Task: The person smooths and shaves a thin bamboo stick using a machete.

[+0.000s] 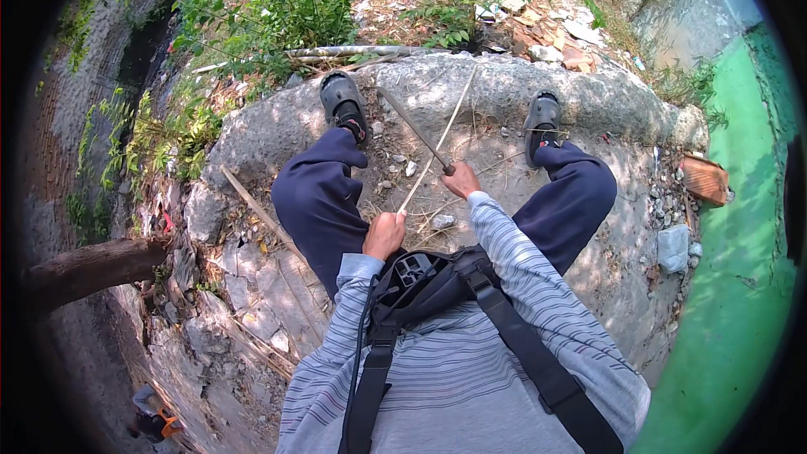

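My left hand [384, 235] is closed around the near end of a thin, pale wooden strip [458, 102], which points away from me and slightly right. In my right hand [461, 180] is the dark handle of a long knife [410, 124]. Its narrow, greyish blade slants forward and to the left. Blade and strip cross in view close to the handle; whether they touch I cannot tell. Both hands are between my bent knees, above the rough stony ground.
A low stone kerb [588, 105] runs beneath my shoes, with bushes and litter beyond. On the right are a reddish brick [705, 180], a pale block [672, 248] and a green wall [740, 286]. A trunk [97, 271] juts in at left; another person [155, 420] is far lower left.
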A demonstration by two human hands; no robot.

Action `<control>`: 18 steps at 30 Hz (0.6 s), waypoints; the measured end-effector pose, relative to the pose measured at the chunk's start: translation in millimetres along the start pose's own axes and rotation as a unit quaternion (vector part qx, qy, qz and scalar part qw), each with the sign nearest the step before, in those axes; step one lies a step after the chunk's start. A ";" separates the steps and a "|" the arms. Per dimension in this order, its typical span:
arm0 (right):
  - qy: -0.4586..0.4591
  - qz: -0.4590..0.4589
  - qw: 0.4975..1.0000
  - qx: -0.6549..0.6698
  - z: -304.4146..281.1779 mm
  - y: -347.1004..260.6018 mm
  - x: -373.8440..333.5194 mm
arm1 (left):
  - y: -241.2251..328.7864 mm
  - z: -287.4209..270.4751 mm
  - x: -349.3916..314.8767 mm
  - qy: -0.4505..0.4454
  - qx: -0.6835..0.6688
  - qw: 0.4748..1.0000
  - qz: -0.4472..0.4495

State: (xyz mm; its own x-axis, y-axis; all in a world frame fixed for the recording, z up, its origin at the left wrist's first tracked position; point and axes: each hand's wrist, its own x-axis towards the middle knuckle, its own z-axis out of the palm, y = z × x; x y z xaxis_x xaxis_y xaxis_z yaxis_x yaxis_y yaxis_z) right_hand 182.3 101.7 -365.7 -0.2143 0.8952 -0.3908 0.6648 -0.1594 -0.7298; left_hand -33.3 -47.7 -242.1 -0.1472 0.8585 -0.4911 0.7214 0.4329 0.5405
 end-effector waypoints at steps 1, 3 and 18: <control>-0.003 -0.005 1.000 -0.013 1.0 -2.9 0.5 | -3.3 0.1 -3.9 0.004 -0.019 1.000 -0.007; 0.010 -0.014 1.000 -0.016 2.4 -7.0 -2.2 | -2.2 -3.5 -0.7 -0.008 -0.021 1.000 -0.017; 0.043 -0.058 0.997 -0.008 -1.5 -7.5 -7.8 | -0.2 -10.5 -22.3 0.026 0.009 0.998 0.059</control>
State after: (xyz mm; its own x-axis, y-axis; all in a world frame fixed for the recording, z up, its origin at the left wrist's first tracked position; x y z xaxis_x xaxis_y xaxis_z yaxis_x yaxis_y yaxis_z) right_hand 180.1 96.6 -356.4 -0.2289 0.9394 -0.2553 0.6505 -0.0475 -0.7581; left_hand -37.2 -64.1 -224.1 -0.0955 0.9163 -0.3889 0.7472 0.3241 0.5801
